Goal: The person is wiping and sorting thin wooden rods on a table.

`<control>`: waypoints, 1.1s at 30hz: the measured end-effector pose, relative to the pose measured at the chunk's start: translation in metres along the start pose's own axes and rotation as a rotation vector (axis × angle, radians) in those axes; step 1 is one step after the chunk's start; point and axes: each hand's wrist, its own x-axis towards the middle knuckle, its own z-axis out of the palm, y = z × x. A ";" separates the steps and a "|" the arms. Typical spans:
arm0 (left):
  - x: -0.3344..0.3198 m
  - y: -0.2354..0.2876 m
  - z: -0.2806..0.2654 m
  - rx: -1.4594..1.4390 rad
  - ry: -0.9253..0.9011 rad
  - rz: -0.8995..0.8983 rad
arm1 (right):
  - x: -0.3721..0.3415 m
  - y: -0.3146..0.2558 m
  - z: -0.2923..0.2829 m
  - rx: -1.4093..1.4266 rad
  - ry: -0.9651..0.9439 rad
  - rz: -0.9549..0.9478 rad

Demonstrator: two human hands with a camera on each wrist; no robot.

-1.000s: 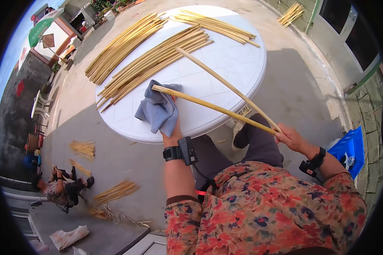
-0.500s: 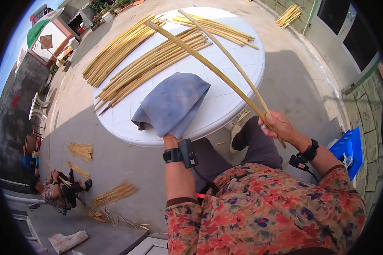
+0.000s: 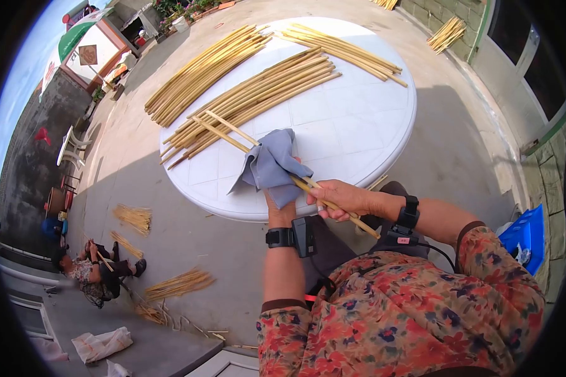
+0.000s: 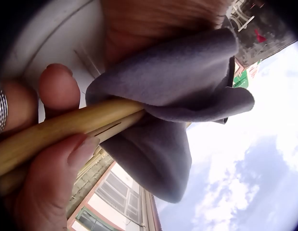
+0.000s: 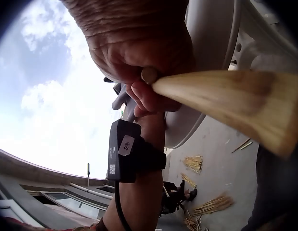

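Two yellow sticks (image 3: pixel 361 225) cross the near part of the white table (image 3: pixel 371 135), slanting from far left to near right. My left hand (image 3: pixel 282 210) grips a grey-blue cloth (image 3: pixel 271 162) folded around their middle; its fingers are mostly hidden by the cloth. Just nearer me, my right hand (image 3: pixel 343 200) holds both sticks, and its thumb and fingers show around them in the left wrist view. The right wrist view shows the right hand (image 5: pixel 139 53) curled over the stick ends, one wide and cut flat (image 5: pixel 226 96). The sticks' far ends stick out past the cloth over a row of sticks.
Three groups of sticks lie on the table: far left (image 3: pixel 201 75), middle (image 3: pixel 264 94) and far right (image 3: pixel 352 53). More bundles (image 3: pixel 176 284) lie on the ground at left, beside a seated person (image 3: pixel 94 276). A blue crate (image 3: pixel 525 239) stands at right.
My right hand has moved left, close to my left hand, and the sticks' far ends have swung left. The cloth, spread over my left hand half a second ago, is now gathered around the sticks.
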 end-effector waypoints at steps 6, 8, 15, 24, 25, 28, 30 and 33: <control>0.007 -0.005 -0.006 -0.110 -0.095 -0.008 | -0.002 0.001 0.001 0.021 0.000 0.029; 0.005 -0.006 -0.004 -0.117 -0.111 -0.016 | -0.003 0.000 0.001 -0.025 0.017 0.036; -0.005 0.002 0.008 0.299 0.073 0.051 | -0.034 0.005 -0.009 -0.321 0.085 0.033; -0.010 0.002 0.005 0.071 0.160 -0.041 | -0.116 0.029 -0.028 -0.735 0.218 -0.065; -0.009 0.001 0.006 0.062 0.221 0.005 | -0.124 0.031 -0.029 -0.797 0.228 -0.035; -0.002 -0.002 -0.008 0.169 0.164 -0.005 | -0.148 0.042 -0.032 -0.866 0.283 0.019; 0.002 -0.007 -0.015 0.694 0.184 0.080 | -0.162 0.050 -0.036 -0.873 0.328 0.038; -0.004 -0.002 0.002 0.141 0.194 0.031 | -0.172 0.067 -0.042 -0.902 0.354 0.008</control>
